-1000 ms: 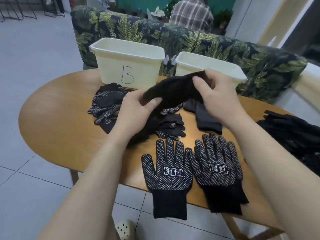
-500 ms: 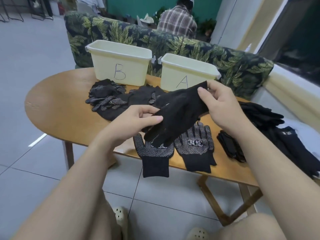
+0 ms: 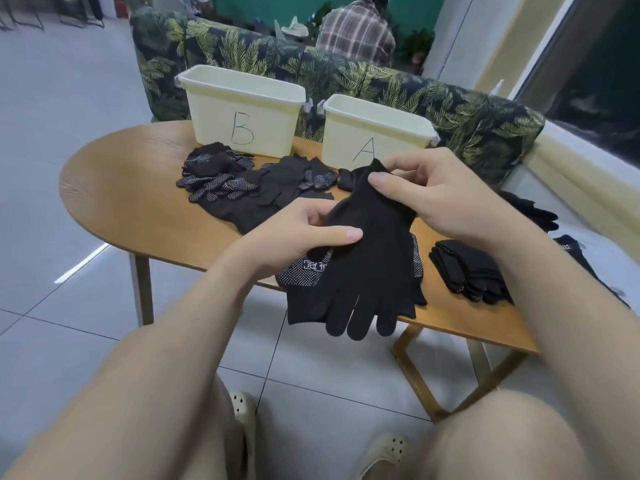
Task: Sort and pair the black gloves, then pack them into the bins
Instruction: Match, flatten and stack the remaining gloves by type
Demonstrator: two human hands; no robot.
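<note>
Since a moment ago the plain black glove (image 3: 370, 258) swings from lying sideways between my hands to hanging fingers-down, and now it covers most of the two dotted gloves (image 3: 304, 277) laid flat at the near edge of the table (image 3: 114, 195). Only a dotted palm with a white label and a strip of dots on the far side peek out from behind it.

My right hand (image 3: 436, 195) pinches the cuff end up top, thumb on the front, fingers curled behind the fabric. My left hand (image 3: 298, 233) grips the side of the same glove around the palm area, thumb laid across the front. So both hands are holding that one glove, just above the table's near edge.

Going off bin A (image 3: 374, 133), the cream tub with the letter on it: bin B (image 3: 242, 112) sits just beside it to the left, both at the back of the table. Right in front of bin A and spreading left toward B is a messy heap of gloves (image 3: 242, 185), some dots showing. Nearer me and to the right of A is a small folded stack of black gloves (image 3: 467, 268). Further right, off the table, more dark gloves (image 3: 533, 211) lie on a pale surface. Behind the bins is a leaf-print sofa (image 3: 450, 109), with a person in a plaid shirt (image 3: 356, 36) beyond it.
</note>
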